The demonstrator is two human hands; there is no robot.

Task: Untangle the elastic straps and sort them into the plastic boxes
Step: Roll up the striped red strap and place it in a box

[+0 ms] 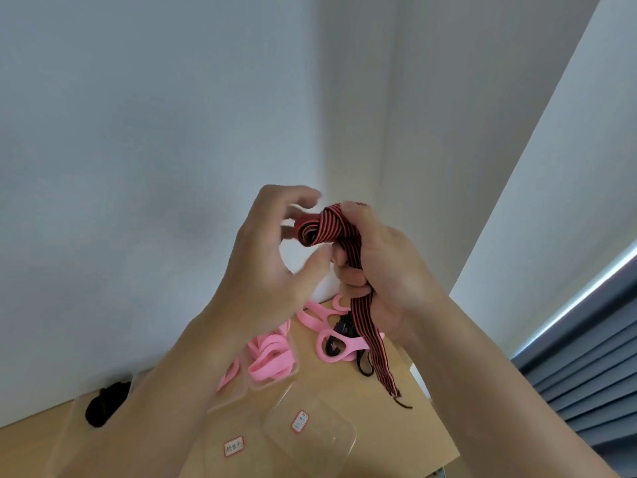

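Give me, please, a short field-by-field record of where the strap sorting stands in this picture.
held item: striped strap, red and black, knotted at the top, tail hanging down
right hand: grips the striped strap below the knot
left hand: at the knot; grip blurred, cannot tell
sorted: pink straps in a clear box; black straps far left, seemingly in another
labelled box: clear, nothing visible inside
unsorted: tangled pile of pink and black straps on the table

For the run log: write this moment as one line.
step: untangling | right hand: grips striped strap | left hand: at its knot | pink straps: some in box
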